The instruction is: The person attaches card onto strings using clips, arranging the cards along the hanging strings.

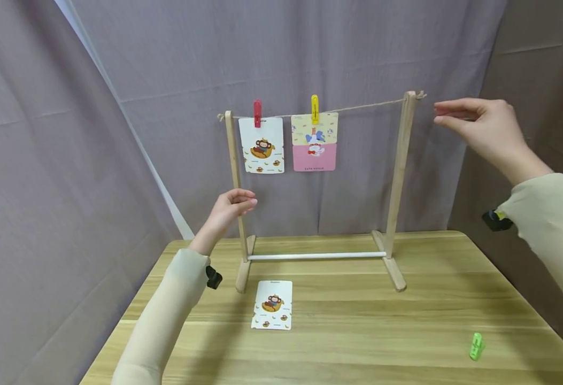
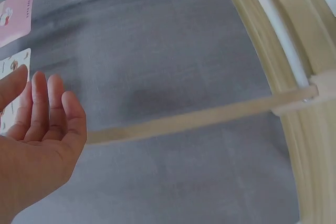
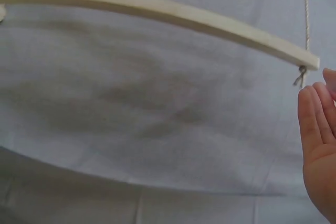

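My left hand (image 1: 230,209), fingers loosely bent and holding nothing, hovers in front of the rack's left post (image 1: 233,160). In the left wrist view its palm and slightly curled fingers show beside the post. My right hand (image 1: 490,128) is raised just right of the right post (image 1: 401,171), near the knotted end of the string (image 1: 370,106), with nothing between thumb and fingers. A red clip (image 1: 257,113) holds a white monkey card (image 1: 264,152) on the string. Beside it a yellow clip (image 1: 315,109) holds a yellow and pink card (image 1: 314,158).
Another monkey card (image 1: 272,305) lies on the wooden table (image 1: 358,342) in front of the rack. A green clip (image 1: 476,346) lies at the table's right front. A white bar (image 1: 317,256) joins the rack's feet. Grey curtain (image 1: 166,53) hangs behind.
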`<control>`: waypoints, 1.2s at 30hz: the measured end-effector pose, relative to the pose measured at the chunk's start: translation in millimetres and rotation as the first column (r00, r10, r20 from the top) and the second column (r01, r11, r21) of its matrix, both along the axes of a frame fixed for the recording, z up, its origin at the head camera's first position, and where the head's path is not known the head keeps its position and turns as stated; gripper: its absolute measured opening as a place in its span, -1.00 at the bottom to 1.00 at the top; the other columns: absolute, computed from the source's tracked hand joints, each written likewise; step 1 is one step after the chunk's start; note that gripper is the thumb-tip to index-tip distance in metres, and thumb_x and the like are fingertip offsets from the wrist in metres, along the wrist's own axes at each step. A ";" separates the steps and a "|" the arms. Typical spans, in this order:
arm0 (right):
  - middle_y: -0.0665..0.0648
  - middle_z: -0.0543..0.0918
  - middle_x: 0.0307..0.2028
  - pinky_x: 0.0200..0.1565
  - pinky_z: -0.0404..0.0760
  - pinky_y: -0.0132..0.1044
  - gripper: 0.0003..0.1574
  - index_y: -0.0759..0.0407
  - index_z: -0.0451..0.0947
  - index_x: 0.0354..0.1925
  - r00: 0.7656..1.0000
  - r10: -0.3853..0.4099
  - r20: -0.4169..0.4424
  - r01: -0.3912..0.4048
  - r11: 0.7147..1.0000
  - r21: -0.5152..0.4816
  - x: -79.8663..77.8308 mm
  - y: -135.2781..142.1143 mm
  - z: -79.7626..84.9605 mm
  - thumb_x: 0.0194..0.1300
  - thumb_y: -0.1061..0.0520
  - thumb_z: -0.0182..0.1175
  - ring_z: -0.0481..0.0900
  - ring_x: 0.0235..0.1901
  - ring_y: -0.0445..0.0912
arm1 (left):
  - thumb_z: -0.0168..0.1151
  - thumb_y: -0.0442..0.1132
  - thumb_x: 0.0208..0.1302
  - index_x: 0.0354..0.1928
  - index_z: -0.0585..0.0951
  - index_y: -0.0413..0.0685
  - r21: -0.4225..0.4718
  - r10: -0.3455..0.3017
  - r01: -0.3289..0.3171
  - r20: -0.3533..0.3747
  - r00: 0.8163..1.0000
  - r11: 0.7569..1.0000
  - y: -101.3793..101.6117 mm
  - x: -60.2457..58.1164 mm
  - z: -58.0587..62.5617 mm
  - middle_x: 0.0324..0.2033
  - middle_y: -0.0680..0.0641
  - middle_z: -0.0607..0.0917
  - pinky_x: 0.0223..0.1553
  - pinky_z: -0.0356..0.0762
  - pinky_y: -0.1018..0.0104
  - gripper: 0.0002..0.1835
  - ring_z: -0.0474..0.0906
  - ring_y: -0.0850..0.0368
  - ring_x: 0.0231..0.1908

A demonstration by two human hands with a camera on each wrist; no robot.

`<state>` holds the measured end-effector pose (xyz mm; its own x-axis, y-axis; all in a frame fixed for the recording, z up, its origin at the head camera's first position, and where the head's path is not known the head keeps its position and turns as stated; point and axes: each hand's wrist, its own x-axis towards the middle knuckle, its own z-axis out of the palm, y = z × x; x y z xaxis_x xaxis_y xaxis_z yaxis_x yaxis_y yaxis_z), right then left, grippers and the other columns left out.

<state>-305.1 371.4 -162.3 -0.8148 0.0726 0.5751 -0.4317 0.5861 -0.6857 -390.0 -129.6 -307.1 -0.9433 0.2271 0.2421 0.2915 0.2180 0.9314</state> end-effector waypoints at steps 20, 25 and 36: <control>-0.55 0.63 -0.16 -0.25 0.40 -0.70 -0.44 0.02 0.59 0.26 0.986 -0.073 0.147 0.068 0.997 0.039 47.2 43.7 -131.2 0.35 -0.09 0.34 0.54 -0.18 -0.61 | 0.29 -0.27 0.38 0.09 0.57 -0.29 -0.061 0.056 -0.053 0.040 0.998 0.997 -59.8 47.2 -72.3 -0.08 -0.24 0.68 -0.08 0.60 0.33 -0.68 0.64 0.11 -0.15; -0.55 0.62 -0.13 -0.23 0.36 -0.71 -0.41 0.06 0.58 0.26 0.985 -0.098 0.145 0.096 0.995 0.023 54.7 47.8 -153.5 0.35 -0.11 0.34 0.52 -0.17 -0.63 | 0.30 -0.26 0.37 0.06 0.57 -0.29 -0.043 0.059 -0.057 0.023 0.998 0.997 -62.3 52.4 -82.1 -0.06 -0.31 0.67 -0.06 0.59 0.30 -0.69 0.65 0.05 -0.14; -0.51 0.62 -0.04 -0.21 0.39 -0.72 -0.40 0.05 0.52 0.32 0.975 -0.084 0.206 0.087 0.996 -0.002 71.2 55.1 -194.5 0.39 -0.08 0.29 0.50 -0.11 -0.63 | 0.32 -0.27 0.36 0.12 0.57 -0.31 -0.016 0.093 -0.092 0.067 0.993 0.996 -66.8 67.8 -106.0 -0.09 -0.24 0.69 -0.03 0.59 0.24 -0.63 0.64 0.03 -0.14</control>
<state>-234.0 426.5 -356.8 -0.9060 0.1525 0.3948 -0.2296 0.6065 -0.7612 -322.1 -196.4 -413.1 -0.9746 0.1405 0.1746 0.2059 0.2535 0.9452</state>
